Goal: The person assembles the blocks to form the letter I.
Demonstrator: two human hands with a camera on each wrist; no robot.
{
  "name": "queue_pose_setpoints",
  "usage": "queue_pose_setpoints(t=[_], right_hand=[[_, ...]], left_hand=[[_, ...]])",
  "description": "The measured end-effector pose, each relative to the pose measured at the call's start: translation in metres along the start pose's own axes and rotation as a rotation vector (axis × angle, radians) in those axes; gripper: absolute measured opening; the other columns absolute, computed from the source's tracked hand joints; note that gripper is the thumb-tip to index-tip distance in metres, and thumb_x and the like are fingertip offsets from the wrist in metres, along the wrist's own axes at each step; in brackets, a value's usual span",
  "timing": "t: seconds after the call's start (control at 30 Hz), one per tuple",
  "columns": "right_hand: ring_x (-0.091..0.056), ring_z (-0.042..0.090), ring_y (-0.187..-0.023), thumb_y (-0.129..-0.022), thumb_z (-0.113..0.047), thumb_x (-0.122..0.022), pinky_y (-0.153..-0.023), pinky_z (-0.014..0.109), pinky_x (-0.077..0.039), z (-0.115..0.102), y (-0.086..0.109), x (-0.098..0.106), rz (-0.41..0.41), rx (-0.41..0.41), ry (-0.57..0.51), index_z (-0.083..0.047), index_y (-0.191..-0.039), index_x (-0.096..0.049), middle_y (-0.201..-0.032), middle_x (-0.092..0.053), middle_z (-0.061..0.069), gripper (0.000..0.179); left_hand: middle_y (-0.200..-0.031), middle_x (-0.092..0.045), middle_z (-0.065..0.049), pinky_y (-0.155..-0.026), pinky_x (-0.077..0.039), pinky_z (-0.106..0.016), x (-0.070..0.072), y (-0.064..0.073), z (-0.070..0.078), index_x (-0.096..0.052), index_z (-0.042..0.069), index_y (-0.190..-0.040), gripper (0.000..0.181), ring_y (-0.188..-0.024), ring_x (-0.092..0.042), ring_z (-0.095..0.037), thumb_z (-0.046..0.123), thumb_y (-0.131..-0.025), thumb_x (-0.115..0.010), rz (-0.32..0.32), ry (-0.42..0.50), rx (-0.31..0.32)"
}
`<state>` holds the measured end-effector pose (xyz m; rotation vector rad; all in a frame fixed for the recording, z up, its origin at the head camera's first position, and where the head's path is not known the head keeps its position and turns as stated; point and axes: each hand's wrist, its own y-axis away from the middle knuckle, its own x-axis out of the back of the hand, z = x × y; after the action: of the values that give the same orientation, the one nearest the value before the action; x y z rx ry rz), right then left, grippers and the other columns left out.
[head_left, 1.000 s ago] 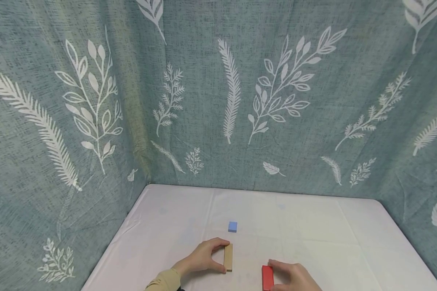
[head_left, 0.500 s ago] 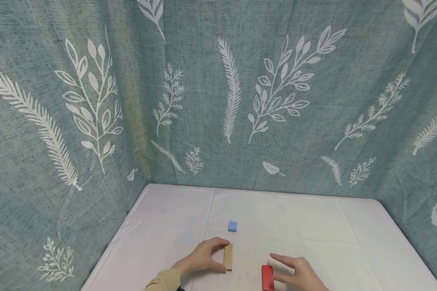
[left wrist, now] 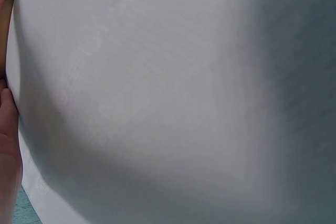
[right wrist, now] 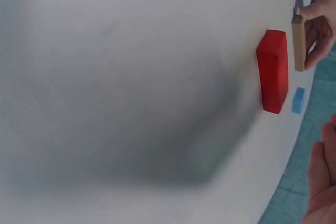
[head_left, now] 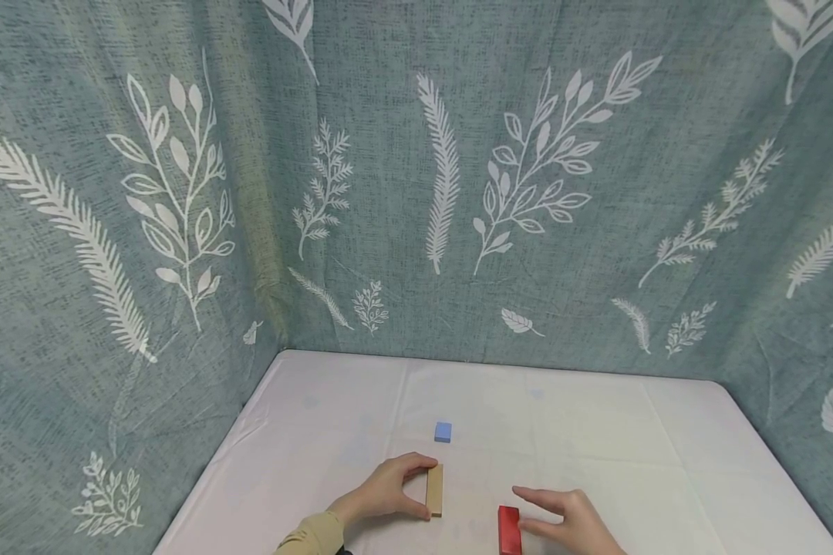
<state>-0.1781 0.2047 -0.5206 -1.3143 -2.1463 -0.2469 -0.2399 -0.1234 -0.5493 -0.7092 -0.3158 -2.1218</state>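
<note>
My left hand [head_left: 387,489] pinches a tan wooden block [head_left: 435,491] lengthwise, thumb at the near end and fingers at the far end. Only a strip of this block [left wrist: 4,35] shows at the left edge of the left wrist view. To its right, a red rectangular block [head_left: 509,529] lies on the white cloth. Beside that red block, my right hand [head_left: 575,523] is spread with thumb and fingers apart, the thumb tip close to its right side. In the right wrist view, the red block [right wrist: 273,72] stands apart from my right fingers [right wrist: 317,171].
A small blue block [head_left: 443,432] sits farther back on the white-covered table [head_left: 597,432], beyond the wooden block. A teal curtain [head_left: 389,193] with white leaf prints hangs behind the table and along both sides.
My right hand has let go of the red block, its fingers spreading and drawing back to the right. The left hand and the wooden block stay where they were.
</note>
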Motion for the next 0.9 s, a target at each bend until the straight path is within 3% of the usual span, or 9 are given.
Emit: queue_pose_setpoints(t=[0.17, 0.33, 0.43, 0.7, 0.9], right_hand=[[-0.068, 0.018, -0.103, -0.086, -0.029, -0.068, -0.079, 0.032, -0.061, 0.005, 0.001, -0.005, -0.038, -0.012, -0.054, 0.005, -0.118, -0.063, -0.111, -0.068, 0.021, 0.047], [-0.068, 0.012, -0.1, -0.086, -0.026, -0.068, -0.079, 0.021, -0.059, 0.012, 0.001, -0.012, -0.106, -0.098, -0.183, 0.003, -0.119, -0.064, -0.111, -0.069, 0.018, 0.044], [-0.067, 0.006, -0.099, -0.085, -0.027, -0.069, -0.079, 0.022, -0.059, 0.014, 0.002, -0.015, -0.134, -0.164, -0.244, 0.001, -0.119, -0.064, -0.112, -0.069, 0.017, 0.044], [-0.067, 0.002, -0.095, -0.082, -0.029, -0.073, -0.077, 0.021, -0.059, 0.017, 0.006, -0.02, -0.13, -0.195, -0.15, -0.003, -0.114, -0.068, -0.105, -0.072, 0.012, 0.042], [-0.064, -0.003, -0.093, -0.083, -0.029, -0.072, -0.078, 0.02, -0.059, 0.018, 0.008, -0.023, -0.117, -0.21, -0.143, -0.001, -0.114, -0.068, -0.106, -0.072, 0.011, 0.042]], left_hand=[[-0.128, -0.059, -0.005, -0.109, -0.042, -0.025, 0.0, 0.0, -0.001, -0.055, 0.005, -0.128, 0.07, -0.124, -0.054, -0.022, 0.025, -0.068, -0.085, -0.002, 0.006, 0.002], [-0.128, -0.059, -0.005, -0.109, -0.042, -0.025, -0.001, 0.0, -0.001, -0.055, 0.006, -0.128, 0.07, -0.124, -0.054, -0.022, 0.025, -0.068, -0.085, -0.001, 0.008, 0.0], [-0.128, -0.059, -0.005, -0.109, -0.042, -0.025, 0.0, 0.0, 0.0, -0.055, 0.006, -0.128, 0.069, -0.124, -0.054, -0.022, 0.025, -0.068, -0.085, -0.003, 0.012, 0.002], [-0.129, -0.058, -0.005, -0.11, -0.041, -0.025, 0.0, 0.0, 0.002, -0.055, 0.007, -0.128, 0.069, -0.125, -0.053, -0.023, 0.024, -0.069, -0.085, -0.002, 0.029, 0.013], [-0.129, -0.058, -0.006, -0.11, -0.042, -0.026, 0.001, 0.001, 0.004, -0.055, 0.005, -0.128, 0.069, -0.125, -0.053, -0.024, 0.023, -0.069, -0.085, -0.002, 0.029, 0.014]])
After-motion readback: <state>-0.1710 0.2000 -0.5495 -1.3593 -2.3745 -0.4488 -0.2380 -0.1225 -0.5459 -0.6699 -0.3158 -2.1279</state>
